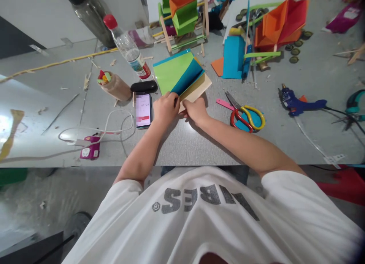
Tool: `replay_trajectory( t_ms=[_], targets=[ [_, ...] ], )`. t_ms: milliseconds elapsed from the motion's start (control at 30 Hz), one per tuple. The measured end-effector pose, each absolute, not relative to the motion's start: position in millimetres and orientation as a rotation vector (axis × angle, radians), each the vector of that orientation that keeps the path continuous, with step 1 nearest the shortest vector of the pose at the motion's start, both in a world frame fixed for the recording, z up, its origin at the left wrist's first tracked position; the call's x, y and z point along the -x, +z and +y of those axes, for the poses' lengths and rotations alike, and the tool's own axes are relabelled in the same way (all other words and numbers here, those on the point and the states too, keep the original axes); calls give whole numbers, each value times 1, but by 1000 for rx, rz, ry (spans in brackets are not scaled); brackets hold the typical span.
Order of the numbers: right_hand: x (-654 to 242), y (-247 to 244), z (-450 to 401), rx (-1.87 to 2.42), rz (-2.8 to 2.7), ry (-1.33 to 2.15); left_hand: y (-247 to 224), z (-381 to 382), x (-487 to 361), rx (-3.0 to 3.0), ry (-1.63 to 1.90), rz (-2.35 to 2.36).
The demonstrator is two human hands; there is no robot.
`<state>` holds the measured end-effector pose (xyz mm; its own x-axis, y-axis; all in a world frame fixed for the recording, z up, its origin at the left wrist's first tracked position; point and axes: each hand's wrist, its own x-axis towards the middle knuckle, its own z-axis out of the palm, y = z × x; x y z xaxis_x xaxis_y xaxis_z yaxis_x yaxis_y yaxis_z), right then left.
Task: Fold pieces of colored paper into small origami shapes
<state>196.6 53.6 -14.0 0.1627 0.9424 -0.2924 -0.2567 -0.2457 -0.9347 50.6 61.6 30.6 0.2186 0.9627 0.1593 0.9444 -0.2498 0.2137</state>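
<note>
Sheets of coloured paper lie in a loose stack at the middle of the table: a green sheet (169, 72), a blue sheet (188, 77) bent up over it, and a beige sheet (197, 88) at the near right side. My left hand (167, 107) has its fingers curled on the near edge of the stack, closed on the coloured paper. Thumb and fingers of my right hand (196, 110) pinch the near edge of the beige sheet. The two hands are almost touching. A phone (143, 110) lies just left of my left hand.
Scissors (248, 117) and a pink stick (224, 103) lie to the right, with a blue glue gun (302, 102) farther off. At left stand a plastic bottle (131, 53) and a cup (116, 87) beside a black case (144, 86). Paper wheel models (182, 13) stand behind.
</note>
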Motion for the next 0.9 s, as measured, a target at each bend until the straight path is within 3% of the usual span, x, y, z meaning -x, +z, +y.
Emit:
replay_trajectory(
  t_ms=[500,900],
  targets=[
    [-206,-18,66,1328,-742,1165,48,43,-60,-2588,187,1738],
    [-203,-16,64,1188,-618,1283,52,40,-59,-2569,201,1685]
  ],
)
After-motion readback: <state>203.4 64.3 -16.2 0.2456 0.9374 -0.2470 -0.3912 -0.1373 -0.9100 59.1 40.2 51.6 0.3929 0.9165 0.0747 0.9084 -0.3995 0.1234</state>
